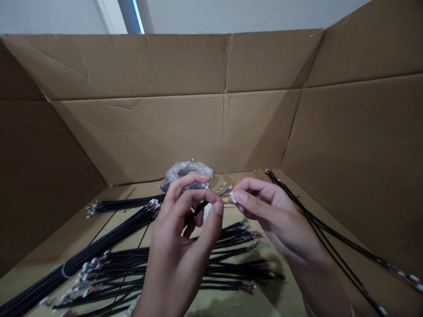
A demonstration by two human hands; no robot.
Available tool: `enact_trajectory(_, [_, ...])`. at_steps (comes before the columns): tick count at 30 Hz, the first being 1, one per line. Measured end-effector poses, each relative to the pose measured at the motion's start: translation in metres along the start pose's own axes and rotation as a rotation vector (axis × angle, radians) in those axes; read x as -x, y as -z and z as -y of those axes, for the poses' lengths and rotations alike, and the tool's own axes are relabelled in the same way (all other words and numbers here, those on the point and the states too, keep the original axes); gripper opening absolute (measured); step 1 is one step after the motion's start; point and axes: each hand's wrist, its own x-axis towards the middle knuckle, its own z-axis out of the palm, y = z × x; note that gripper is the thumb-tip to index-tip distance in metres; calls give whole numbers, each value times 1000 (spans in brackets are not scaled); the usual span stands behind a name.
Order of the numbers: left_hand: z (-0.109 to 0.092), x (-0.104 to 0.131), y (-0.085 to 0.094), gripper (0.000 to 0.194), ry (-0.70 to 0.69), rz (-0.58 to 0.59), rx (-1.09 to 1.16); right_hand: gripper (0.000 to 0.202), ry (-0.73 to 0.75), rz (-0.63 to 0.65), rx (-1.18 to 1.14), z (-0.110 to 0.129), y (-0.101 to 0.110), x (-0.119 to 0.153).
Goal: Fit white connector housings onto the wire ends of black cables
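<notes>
In the middle of the head view, my left hand [188, 229] pinches a black cable [194, 213] between thumb and fingers. Thin coloured wires [226, 197] fan out from the cable's end toward the right. My right hand [264, 204] grips a small white connector [232, 197] between thumb and forefinger, close to the tips of those wires. Whether any wire sits inside the connector I cannot tell. Below my hands lie several black cables [228, 268] side by side, with white connectors at their left ends and loose wire ends at the right.
A tied bundle of black cables [99, 246] runs across the left, with another bundle [128, 201] behind it. A clear plastic bag [188, 169] stands at the back. Long black cables [327, 229] lie along the right. Cardboard walls [148, 119] enclose the back and sides.
</notes>
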Motion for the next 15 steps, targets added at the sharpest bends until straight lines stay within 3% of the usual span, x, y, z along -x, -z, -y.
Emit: enact_trajectory(15, [3,-3,5,9,-19,44,1,15,13,-29,69,-4,-4,-5])
